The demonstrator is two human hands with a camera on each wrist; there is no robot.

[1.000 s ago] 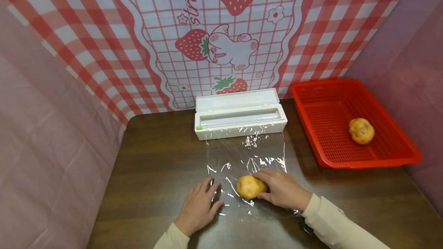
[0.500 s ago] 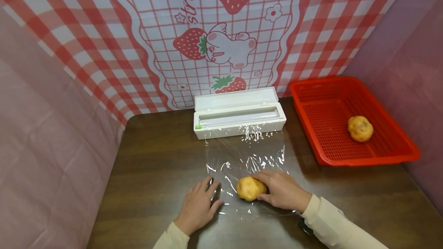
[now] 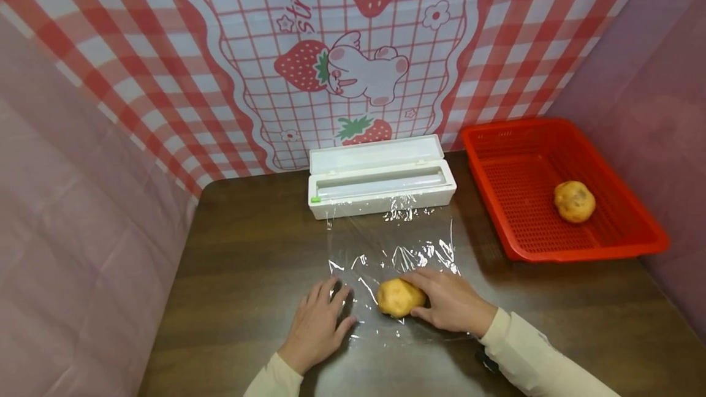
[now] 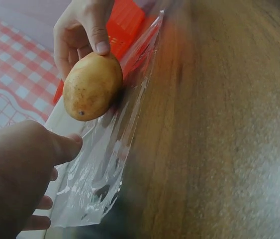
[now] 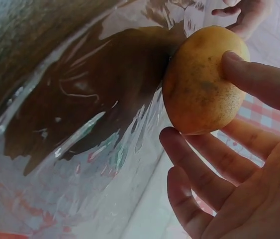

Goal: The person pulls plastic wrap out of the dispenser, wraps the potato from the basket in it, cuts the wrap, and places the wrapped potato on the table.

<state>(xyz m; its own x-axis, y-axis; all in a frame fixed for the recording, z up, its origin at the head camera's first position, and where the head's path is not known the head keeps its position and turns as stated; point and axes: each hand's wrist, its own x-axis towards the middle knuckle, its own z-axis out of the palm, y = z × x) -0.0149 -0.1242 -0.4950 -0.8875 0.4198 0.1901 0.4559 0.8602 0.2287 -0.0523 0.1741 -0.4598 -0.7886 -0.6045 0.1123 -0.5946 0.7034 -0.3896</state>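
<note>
A yellow potato (image 3: 398,298) rests on a sheet of clear plastic wrap (image 3: 380,250) spread over the table. My right hand (image 3: 452,300) holds it from the right, thumb on one side and fingers on the other, as the right wrist view shows with the potato (image 5: 204,82). Left of the potato, my left hand (image 3: 315,326) lies with fingers spread at the wrap's left edge and holds nothing. The wrap runs back to a white dispenser box (image 3: 380,204), whose lid (image 3: 377,153) stands raised, showing the roll (image 3: 380,186) inside.
At the back right sits a red plastic basket (image 3: 513,250) with another potato (image 3: 575,201) in it. The dark wooden table (image 3: 248,244) extends to the left of the wrap. A red checked cloth (image 3: 220,78) hangs behind the box.
Both hands and the potato stay in nearly the same place; the potato looks slightly tilted between frames. The head view has shifted a little.
</note>
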